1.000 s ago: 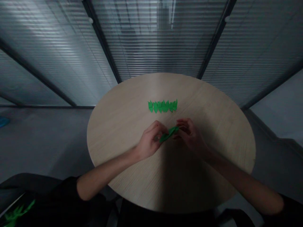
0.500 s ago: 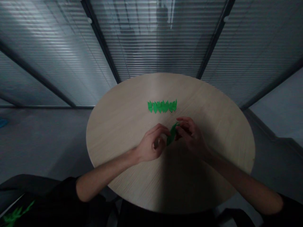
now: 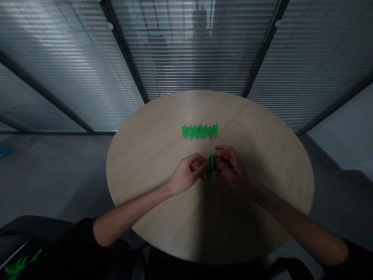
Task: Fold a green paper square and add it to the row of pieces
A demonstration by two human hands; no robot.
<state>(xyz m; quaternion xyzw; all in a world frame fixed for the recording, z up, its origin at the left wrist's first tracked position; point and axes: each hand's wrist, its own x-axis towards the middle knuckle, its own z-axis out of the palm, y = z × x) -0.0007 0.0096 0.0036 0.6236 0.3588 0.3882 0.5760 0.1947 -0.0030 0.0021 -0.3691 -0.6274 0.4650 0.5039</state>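
Between my hands, low over the table, is a green folded leaf-like piece (image 3: pixel 210 167) with pointed tips at its upper end. My left hand (image 3: pixel 190 171) pinches its left side between thumb and fingers. My right hand (image 3: pixel 233 165) grips the upper right side, its fingers bent and partly in shadow. Beyond the hands, a row of several small green leaf-shaped pieces (image 3: pixel 199 131) lies side by side on the round wooden table (image 3: pixel 151 147); each has a notched top and a pointed bottom.
More green leafy pieces (image 3: pixel 21 264) lie at the lower left, on something dark beside me. Glass partitions with blinds (image 3: pixel 192 50) stand behind the table's far edge. A blue object (image 3: pixel 4 151) rests on the floor at far left.
The green piece has turned more upright and now shows two pointed tips. My left fingers have shifted their pinch on it; my right hand has barely moved. The row is unchanged.
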